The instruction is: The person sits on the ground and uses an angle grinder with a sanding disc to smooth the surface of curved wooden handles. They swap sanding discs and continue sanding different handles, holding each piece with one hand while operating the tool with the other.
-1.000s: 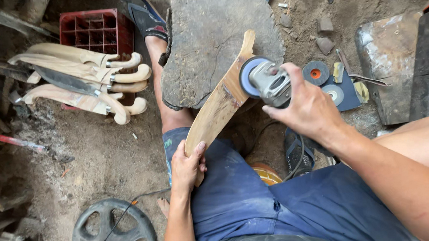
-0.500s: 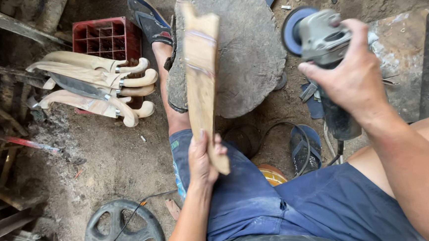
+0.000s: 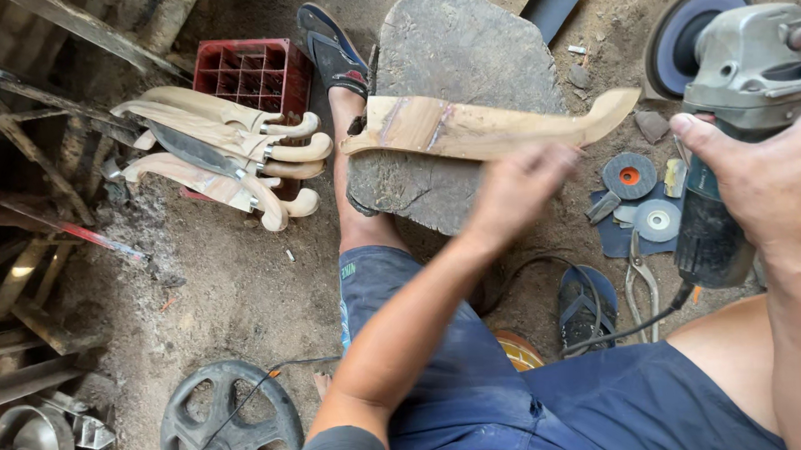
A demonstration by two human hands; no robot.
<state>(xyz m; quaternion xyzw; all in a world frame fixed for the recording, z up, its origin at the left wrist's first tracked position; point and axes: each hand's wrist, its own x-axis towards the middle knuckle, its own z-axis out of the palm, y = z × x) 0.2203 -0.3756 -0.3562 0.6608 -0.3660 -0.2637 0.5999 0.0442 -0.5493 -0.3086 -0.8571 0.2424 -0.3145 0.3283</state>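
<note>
My left hand (image 3: 514, 190) holds a long curved wooden piece (image 3: 469, 126) crosswise above a flat grey stone slab (image 3: 451, 64); the hand is blurred. My right hand (image 3: 777, 174) grips a grey angle grinder (image 3: 743, 74), lifted at the right with its blue disc (image 3: 681, 36) facing left, apart from the wood. My left foot in a sandal (image 3: 334, 53) rests beside the slab. I sit in blue shorts (image 3: 485, 387).
Several finished wooden sheaths and handles (image 3: 229, 147) lie against a red crate (image 3: 257, 72). Spare grinding discs (image 3: 634, 178), pliers (image 3: 640, 284) and a sandal (image 3: 586, 302) lie on the dirt. A metal wheel (image 3: 228, 430) sits at the bottom left, scrap metal at the left edge.
The wooden piece was turned from leaning against the grinder disc to upright, then to lying crosswise. The grinder was lifted up and to the right, away from the wood.
</note>
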